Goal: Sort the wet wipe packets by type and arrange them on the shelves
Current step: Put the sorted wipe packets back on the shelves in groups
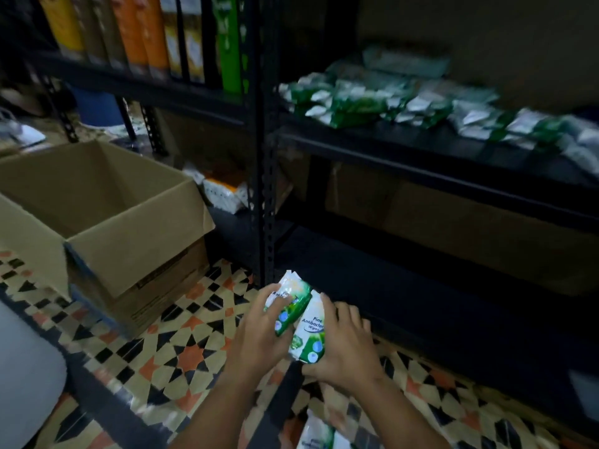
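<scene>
we grip two wipe packets: our left hand (259, 332) holds one packet (289, 303), our right hand (343, 345) the other packet (310, 332), touching, long axes pointing up and away toward the dark shelf rack (267, 157). left of our grip sits an open cardboard box (107, 222).

We have one view only, from a camera worn on our head, wide-angle, looking forward and down. Our two forearms reach in from the bottom edge, and our left hand (259, 335) and right hand (345, 348) sit close below us. The patterned floor (168, 351) lies near; the black shelving (265, 157) rises just ahead, blurred toward the right.
</scene>
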Demonstrator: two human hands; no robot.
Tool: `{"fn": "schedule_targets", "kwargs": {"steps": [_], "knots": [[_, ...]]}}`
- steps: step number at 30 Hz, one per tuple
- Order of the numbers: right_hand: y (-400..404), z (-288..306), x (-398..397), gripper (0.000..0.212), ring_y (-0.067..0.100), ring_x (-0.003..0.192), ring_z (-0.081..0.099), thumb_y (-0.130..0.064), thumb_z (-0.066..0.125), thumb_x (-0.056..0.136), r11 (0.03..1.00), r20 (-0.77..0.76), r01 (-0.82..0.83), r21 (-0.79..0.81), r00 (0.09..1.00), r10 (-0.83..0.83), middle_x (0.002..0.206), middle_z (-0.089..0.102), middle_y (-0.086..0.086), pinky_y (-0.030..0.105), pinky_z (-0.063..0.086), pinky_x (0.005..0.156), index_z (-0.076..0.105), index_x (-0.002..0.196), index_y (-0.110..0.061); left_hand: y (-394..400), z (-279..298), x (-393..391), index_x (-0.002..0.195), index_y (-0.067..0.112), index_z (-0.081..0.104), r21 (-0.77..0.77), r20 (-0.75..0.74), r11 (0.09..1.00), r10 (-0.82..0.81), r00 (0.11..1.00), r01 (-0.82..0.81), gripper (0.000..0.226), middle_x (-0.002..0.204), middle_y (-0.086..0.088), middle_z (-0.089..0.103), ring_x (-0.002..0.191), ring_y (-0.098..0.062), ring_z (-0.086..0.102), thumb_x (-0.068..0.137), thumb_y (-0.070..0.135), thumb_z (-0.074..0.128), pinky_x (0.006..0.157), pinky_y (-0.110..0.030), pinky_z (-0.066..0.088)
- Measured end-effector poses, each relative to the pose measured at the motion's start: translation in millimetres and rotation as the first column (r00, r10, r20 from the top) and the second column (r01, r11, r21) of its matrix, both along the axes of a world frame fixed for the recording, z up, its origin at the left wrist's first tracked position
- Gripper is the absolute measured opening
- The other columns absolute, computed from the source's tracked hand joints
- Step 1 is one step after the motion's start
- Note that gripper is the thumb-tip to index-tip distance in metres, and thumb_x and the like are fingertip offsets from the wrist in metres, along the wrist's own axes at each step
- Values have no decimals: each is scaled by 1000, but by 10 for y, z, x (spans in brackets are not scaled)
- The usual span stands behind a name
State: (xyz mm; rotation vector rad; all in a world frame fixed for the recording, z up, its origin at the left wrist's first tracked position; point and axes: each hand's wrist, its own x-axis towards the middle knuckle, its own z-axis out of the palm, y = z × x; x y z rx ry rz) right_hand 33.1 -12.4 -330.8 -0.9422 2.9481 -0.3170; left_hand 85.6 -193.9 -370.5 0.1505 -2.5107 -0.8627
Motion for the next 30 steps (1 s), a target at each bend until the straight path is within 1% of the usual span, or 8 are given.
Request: {"fn": "schedule_targets", "kwargs": {"steps": [3, 6, 9, 17, 21, 25, 28, 30], "knots": [[176, 541, -126, 125, 17, 122, 33, -80, 47, 50, 993, -71, 13, -115, 997, -21, 137, 33, -9, 39, 37, 99, 5, 155, -27, 128, 571, -199, 120, 24, 62, -18, -128, 998, -63, 990, 61, 46, 142, 16, 46, 108, -9, 62, 78, 20, 80, 76, -22, 52], [331, 1092, -260, 120, 16, 123, 34, -81, 46, 47, 987, -123, 5, -160, 992, -25, 136, 34, -11, 37, 38, 101, 15, 150, -26, 243, 1081, -415, 118, 19, 64, -47, -244, 993, -113, 963, 105, 45, 140, 11, 52, 115, -10, 61, 76, 18, 81, 85, -32, 57], [490, 1549, -403, 113, 14, 122, 31, -66, 72, 52, 977, -175, 0, -212, 984, -38, 135, 33, -12, 33, 40, 105, 16, 143, -30, 346, 1542, -604, 117, 16, 65, -70, -337, 988, -153, 929, 137, 42, 141, 8, 54, 123, -10, 58, 78, 20, 81, 96, -31, 53], [775, 2439, -750, 104, 12, 113, 29, -54, 82, 48, 943, -226, 30, -331, 968, -110, 124, 36, -12, 26, 38, 91, 27, 134, -33, 537, 2518, -1111, 107, 13, 69, -164, -496, 970, -236, 835, 177, 32, 134, 3, 62, 120, -14, 61, 79, 24, 80, 96, -37, 54], [851, 2721, -990, 101, 13, 118, 30, -55, 79, 47, 927, -154, 68, -369, 979, -134, 127, 41, -8, 29, 39, 94, 29, 132, -35, 564, 2844, -1348, 108, 14, 70, -200, -493, 963, -259, 830, 182, 34, 131, 2, 64, 118, -14, 62, 77, 24, 82, 96, -36, 54], [897, 2935, -1282, 105, 17, 125, 35, -60, 80, 46, 934, -60, 122, -337, 987, -151, 134, 44, -5, 37, 43, 101, 31, 137, -35, 606, 3057, -1580, 114, 15, 69, -272, -348, 946, -269, 898, 178, 38, 134, 0, 62, 124, -17, 58, 79, 26, 81, 103, -35, 49], [930, 3063, -1468, 106, 18, 124, 41, -56, 87, 49, 948, -30, 133, -290, 989, -148, 136, 46, -2, 34, 44, 99, 36, 140, -35, 667, 3138, -1699, 119, 17, 67, -306, -258, 937, -254, 932, 171, 39, 132, 0, 61, 120, -20, 58, 83, 30, 77, 100, -38, 49], [953, 3150, -1551, 106, 19, 129, 42, -52, 89, 52, 960, -48, 126, -251, 989, -143, 142, 42, -2, 32, 42, 103, 40, 144, -33, 679, 3161, -1766, 120, 18, 67, -331, -245, 931, -242, 939, 154, 39, 131, 0, 62, 118, -21, 58, 85, 34, 74, 97, -37, 49]]}}
